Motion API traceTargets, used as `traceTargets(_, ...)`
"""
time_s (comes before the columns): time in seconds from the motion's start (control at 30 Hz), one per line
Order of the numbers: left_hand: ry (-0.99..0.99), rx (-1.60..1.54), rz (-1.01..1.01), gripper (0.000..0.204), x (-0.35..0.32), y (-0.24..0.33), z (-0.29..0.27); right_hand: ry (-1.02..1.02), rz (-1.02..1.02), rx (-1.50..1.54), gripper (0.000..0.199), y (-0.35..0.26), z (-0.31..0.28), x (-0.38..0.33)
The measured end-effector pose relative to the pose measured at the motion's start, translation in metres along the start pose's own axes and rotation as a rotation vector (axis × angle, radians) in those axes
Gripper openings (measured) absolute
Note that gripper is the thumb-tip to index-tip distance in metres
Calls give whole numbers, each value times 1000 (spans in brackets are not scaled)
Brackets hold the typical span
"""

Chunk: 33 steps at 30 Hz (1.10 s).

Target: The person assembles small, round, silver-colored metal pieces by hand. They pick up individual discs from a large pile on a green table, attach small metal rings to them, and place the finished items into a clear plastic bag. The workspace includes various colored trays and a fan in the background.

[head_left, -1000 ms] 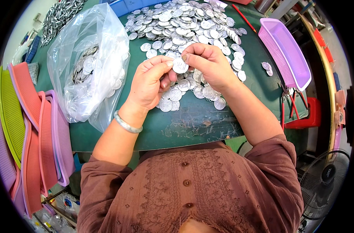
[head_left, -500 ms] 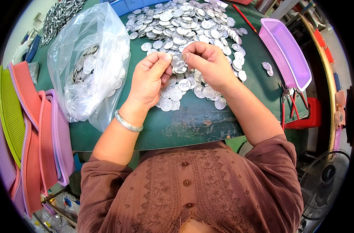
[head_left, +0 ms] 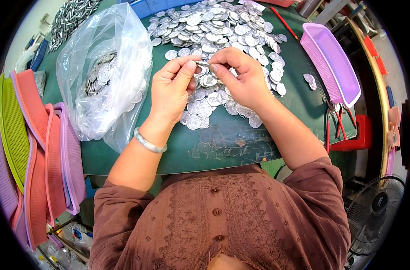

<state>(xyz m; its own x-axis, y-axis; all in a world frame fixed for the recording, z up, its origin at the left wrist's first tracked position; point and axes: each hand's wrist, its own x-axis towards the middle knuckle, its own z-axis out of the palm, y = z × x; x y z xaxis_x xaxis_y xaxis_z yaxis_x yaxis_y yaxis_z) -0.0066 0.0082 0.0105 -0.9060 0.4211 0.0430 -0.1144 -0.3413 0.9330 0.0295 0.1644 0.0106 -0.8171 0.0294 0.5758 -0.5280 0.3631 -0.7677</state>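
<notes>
Between my two hands is a silver, coin-shaped pendant (head_left: pixel 202 64), seen nearly edge-on. My left hand (head_left: pixel 175 85) pinches one end of it between thumb and forefinger, and my right hand (head_left: pixel 238 74) pinches the other. Below and beyond them spreads a heap of similar round pendants (head_left: pixel 214 31), several with small loops at the rim. A clear plastic bag (head_left: pixel 128 58) to the left of my left hand holds more of these pendants (head_left: pixel 103 74).
Stacked pink, green and purple baskets (head_left: pixel 52 166) stand at the left. A purple basket (head_left: pixel 333 63), loose pendants (head_left: pixel 310 80), red-handled pliers (head_left: pixel 340 123) and a red pencil (head_left: pixel 283 21) lie at the right. Metal pieces (head_left: pixel 72 20) and a blue bin (head_left: pixel 157 6) are at the back.
The pendant between my fingers has turned from showing its face to nearly edge-on. My hands have stayed in about the same place, still pinching it.
</notes>
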Motion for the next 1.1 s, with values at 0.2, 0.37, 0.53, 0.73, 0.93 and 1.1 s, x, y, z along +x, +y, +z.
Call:
traceTargets(0.2, -50, -65, -44, 17, 3, -6, -3, -62, -85, -52, 7, -4, -2, 3)
traceTargets(0.37, 12, -352, -201, 18, 12, -7, -18, -148, -17, -258, 13, 3, -15, 8)
traceTargets(0.53, 123, -437, -350, 13, 11, 4, -14, -380, -184, -662, 16, 3, -13, 2)
traceTargets(0.73, 127, -168, -431, 18, 10, 7, -10, -324, -255, -639, 11, 6, -13, 4)
traceTargets(0.93, -86, 13, -564, 18, 10, 10, -15, -184, -339, -519, 14, -3, -11, 6)
traceTargets(1.1, -21, -81, -335, 10, 8, 2, -11, -126, -154, -284, 18, -4, -7, 6)
